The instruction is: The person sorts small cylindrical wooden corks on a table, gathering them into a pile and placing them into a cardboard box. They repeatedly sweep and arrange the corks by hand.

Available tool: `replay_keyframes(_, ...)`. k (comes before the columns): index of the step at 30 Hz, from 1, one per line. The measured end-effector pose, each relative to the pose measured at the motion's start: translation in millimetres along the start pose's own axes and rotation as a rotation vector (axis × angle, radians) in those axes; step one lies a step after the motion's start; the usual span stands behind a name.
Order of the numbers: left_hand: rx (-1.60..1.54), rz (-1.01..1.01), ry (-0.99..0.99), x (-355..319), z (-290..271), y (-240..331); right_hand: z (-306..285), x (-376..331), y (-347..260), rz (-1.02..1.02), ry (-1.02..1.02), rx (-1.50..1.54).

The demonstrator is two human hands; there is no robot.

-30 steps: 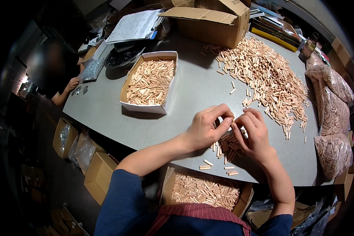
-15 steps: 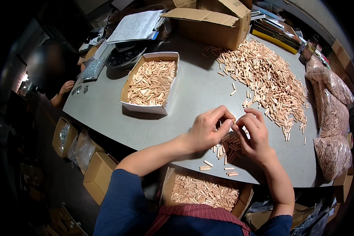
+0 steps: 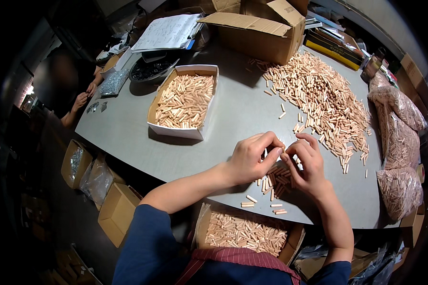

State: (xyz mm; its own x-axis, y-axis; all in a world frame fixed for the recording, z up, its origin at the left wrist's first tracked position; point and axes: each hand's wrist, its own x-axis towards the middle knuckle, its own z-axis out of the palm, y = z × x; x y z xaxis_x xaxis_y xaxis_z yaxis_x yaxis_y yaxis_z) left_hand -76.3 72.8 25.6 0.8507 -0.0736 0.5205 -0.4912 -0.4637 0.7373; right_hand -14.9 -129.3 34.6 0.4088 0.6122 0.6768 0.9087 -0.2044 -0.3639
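My left hand (image 3: 253,157) and my right hand (image 3: 307,165) meet above the near part of the table, thumbs and fingertips pinched together. Between the fingertips they hold one small wooden dowel (image 3: 283,150), mostly covered by the fingers. Under my hands lies a small group of loose dowels (image 3: 279,179), with a few stray ones nearer the table edge. Beyond my right hand spreads a large heap of wooden dowels (image 3: 321,90). A white-sided cardboard box (image 3: 176,132) full of dowels stands to the left. Below the table edge, close to my body, sits an open carton (image 3: 203,228) holding more dowels.
Clear bags of dowels (image 3: 398,190) line the right edge. An open cardboard box (image 3: 252,40), a clipboard with papers (image 3: 169,32) and a dark bowl (image 3: 152,71) stand at the back. Another person's hands (image 3: 83,97) are at the far left corner. Empty carton (image 3: 116,213) lower left.
My hands keep their pinch on the dowel, almost in place. The other person's hands at the far left have come closer together. The view has shifted slightly.
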Motion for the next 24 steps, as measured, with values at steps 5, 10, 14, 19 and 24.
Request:
replay_keyframes(5, 0.045, 0.031, 0.003, 1, -1, 1, -1, 0, -1, 0.0, -0.007, -0.011)
replay_keyframes(10, 0.021, 0.0, -0.025, 1, -2, 4, 0, -1, 1, -0.012, -0.008, -0.024)
replay_keyframes(14, -0.181, -0.16, -0.07, -1, 0, 3, 2, -2, -1, -0.025, -0.021, -0.029)
replay_keyframes(19, -0.245, -0.324, -0.157, -2, -3, 8, 6, -1, -6, -0.085, 0.0, -0.081)
replay_keyframes(24, -0.206, -0.357, -0.178, 0, -7, 12, 8, -2, -11, -0.159, -0.012, -0.205)
